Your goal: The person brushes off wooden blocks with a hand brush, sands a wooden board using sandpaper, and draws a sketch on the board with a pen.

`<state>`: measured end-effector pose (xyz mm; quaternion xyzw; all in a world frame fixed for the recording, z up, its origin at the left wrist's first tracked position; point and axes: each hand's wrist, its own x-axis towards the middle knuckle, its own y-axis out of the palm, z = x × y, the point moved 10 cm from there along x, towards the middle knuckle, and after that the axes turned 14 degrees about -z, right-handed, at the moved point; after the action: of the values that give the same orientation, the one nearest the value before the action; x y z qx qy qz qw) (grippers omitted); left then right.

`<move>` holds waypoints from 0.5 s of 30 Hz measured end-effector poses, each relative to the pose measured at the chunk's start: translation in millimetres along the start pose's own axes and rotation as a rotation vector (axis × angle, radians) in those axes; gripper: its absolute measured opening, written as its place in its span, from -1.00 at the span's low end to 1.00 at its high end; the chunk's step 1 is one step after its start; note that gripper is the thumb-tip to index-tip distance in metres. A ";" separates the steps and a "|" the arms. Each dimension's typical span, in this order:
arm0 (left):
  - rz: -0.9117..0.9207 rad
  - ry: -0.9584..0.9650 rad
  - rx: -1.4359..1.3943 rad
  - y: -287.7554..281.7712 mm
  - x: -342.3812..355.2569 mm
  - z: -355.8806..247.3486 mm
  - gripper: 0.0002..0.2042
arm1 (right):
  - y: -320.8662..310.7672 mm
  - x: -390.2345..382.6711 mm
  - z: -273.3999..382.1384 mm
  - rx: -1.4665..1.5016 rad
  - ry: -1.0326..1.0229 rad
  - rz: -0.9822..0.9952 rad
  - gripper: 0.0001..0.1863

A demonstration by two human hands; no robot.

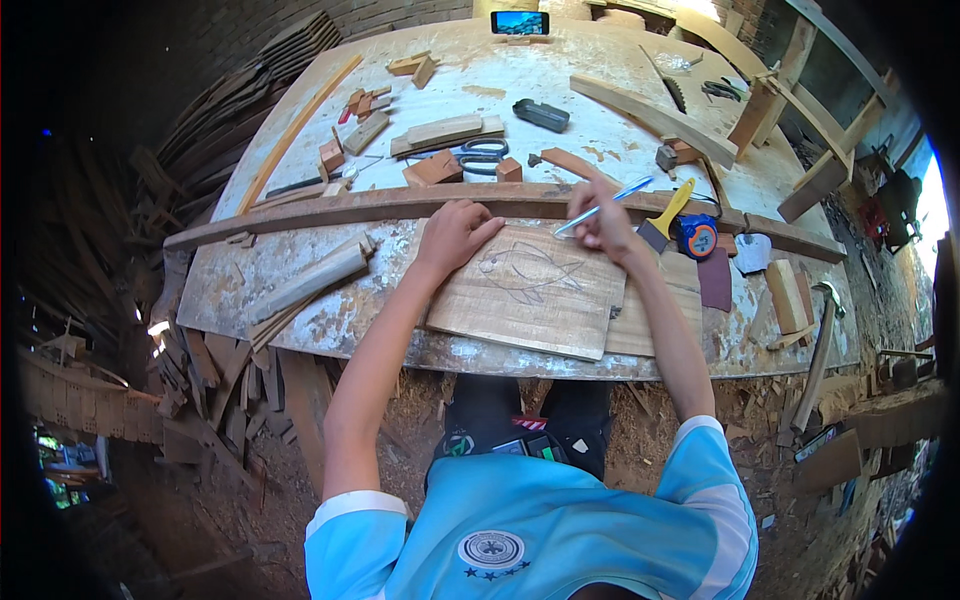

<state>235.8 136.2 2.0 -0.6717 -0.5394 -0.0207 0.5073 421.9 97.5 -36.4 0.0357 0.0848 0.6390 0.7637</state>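
A flat wooden board (500, 325) lies near the front edge of the workbench, with a fish outline (528, 270) drawn on it in dark lines. My left hand (457, 236) rests on the board's upper left corner, fingers laid over the wood and holding nothing. Pinched in my right hand (604, 226) is a light blue and white pen (637, 186), slanted, its tip close to the board's upper right part above the fish's tail. Whether the tip touches the wood I cannot tell. Another board (655, 325) sits partly under the right side.
Beyond the board, a long wooden bar (370, 208) crosses the bench. On the right are a yellow-handled brush (674, 207), a blue tape measure (697, 236) and a hammer (826, 305). Scissors (482, 157) and wood blocks lie farther back; a phone (520, 23) stands at the far edge.
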 end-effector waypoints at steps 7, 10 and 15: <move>0.040 -0.133 0.302 -2.4 -18.1 -6.0 -0.67 | 22.8 -17.3 -1.5 -0.079 -0.049 0.046 -0.23; 0.147 -0.267 0.468 11.1 -31.1 -1.3 -0.62 | 29.9 -18.4 -3.3 -0.109 -0.047 0.010 -0.23; -0.140 -0.127 0.337 0.6 -25.3 -9.9 -0.64 | 34.0 -14.9 0.0 -0.014 -0.018 0.090 -0.47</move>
<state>230.8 111.6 -8.1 -0.5382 -0.6116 0.0771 0.5748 386.5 88.9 -29.6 0.0399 0.0721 0.6728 0.7352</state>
